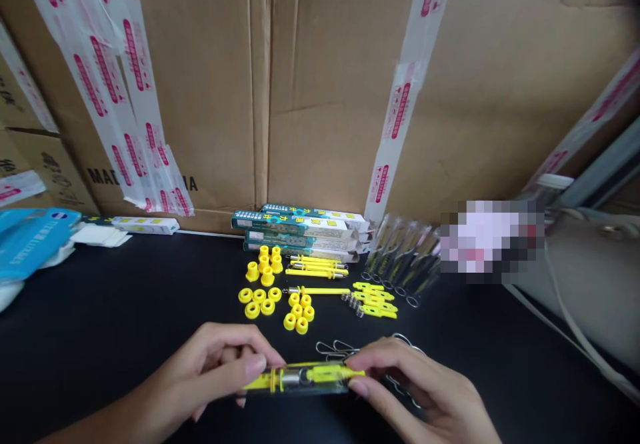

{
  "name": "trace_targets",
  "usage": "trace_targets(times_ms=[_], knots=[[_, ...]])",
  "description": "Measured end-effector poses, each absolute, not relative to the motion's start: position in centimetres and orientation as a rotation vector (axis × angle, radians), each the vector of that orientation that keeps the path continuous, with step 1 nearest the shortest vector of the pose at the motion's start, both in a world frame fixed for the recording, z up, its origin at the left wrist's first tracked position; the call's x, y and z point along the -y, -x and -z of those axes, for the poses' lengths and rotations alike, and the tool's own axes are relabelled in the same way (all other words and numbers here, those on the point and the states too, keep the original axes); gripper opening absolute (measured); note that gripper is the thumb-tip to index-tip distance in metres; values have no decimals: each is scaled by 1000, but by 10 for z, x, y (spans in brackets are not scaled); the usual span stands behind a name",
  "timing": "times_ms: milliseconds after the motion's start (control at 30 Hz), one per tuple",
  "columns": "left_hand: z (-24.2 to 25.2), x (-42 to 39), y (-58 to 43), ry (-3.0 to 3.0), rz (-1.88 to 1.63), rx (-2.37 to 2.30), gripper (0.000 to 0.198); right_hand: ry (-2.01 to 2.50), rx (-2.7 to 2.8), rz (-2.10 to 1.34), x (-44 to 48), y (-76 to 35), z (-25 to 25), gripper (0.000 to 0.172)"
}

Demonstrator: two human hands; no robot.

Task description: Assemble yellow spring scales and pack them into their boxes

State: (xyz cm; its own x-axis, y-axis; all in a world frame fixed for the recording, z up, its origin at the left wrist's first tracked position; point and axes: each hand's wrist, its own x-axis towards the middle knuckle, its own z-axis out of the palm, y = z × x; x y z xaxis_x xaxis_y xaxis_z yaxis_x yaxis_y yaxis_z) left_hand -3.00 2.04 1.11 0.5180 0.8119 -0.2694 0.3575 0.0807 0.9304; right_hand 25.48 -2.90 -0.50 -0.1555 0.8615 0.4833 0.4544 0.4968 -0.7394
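Clear plastic tube (300,381) clamped between left hand (210,371) and right hand (425,391), its seemingly yellow-and-metal insides half hidden by glare.

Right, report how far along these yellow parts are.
Done, seemingly: clear tubes with wire loops leaning by the boxes. In hand: the left hand and right hand hold one clear tube with yellow parts. Left: loose yellow rings, yellow rods and springs on the black table.

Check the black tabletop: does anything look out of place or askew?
The stack of teal-and-white boxes behind the yellow parts sits askew, its boxes staggered with ends overhanging one another. A pixelated patch at the right also hides whatever lies there.
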Motion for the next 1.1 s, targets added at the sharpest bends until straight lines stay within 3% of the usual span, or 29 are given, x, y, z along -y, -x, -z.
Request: trace_targets(times_ms=[133, 300, 667, 1100], knots=[[-15, -16, 25, -1528, -550, -1046, 45, 1179, 1740, -623, 31, -253, 6, 1], [-11, -15, 25, -1563, -561, -1015, 38, 1167, 1745, -656, 33, -252, 4, 3], [-14, -17, 26, -1534, -553, -1021, 40, 1177, 1807, -633, 30, -248, 4, 12], [-8, -19, 29, -1605, -533, -1044, 46, 1128, 1974, -504, 36, -251, -1, 9]])
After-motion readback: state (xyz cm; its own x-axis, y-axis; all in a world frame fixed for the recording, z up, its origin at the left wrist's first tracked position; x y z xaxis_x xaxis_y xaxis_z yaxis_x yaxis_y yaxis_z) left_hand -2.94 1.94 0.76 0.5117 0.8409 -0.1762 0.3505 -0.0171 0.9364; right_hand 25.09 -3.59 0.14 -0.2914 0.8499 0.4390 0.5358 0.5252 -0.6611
